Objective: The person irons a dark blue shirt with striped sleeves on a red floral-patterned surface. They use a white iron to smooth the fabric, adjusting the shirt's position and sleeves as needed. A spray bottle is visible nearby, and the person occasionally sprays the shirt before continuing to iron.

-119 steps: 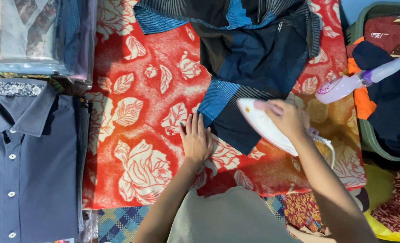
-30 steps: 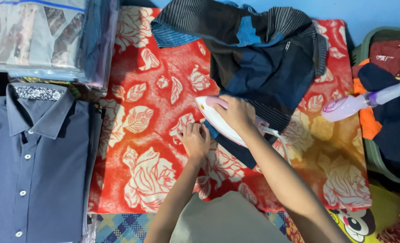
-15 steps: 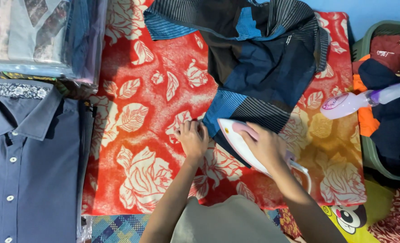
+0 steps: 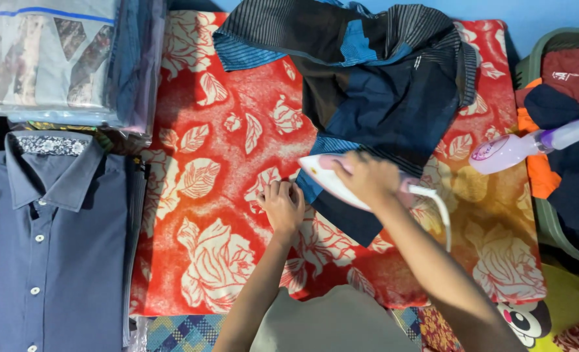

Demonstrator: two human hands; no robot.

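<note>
My right hand grips the handle of a white and pink clothes iron, whose tip points left and rests on the lower sleeve edge of a dark blue striped garment. This garment lies spread over a red blanket with cream rose and leaf print. My left hand presses flat on the blanket just left of the iron's tip, fingers at the garment's edge. The iron's white cord trails down to the right of my forearm.
A folded blue-grey buttoned shirt lies at the left, with bagged folded clothes stacked above it. At the right, a green basket holds dark and orange clothes, and a lilac spray bottle lies across it.
The iron has slid back and forth over the sleeve, now sitting to the left again near my left hand. My left hand has stayed pressed on the blanket.
</note>
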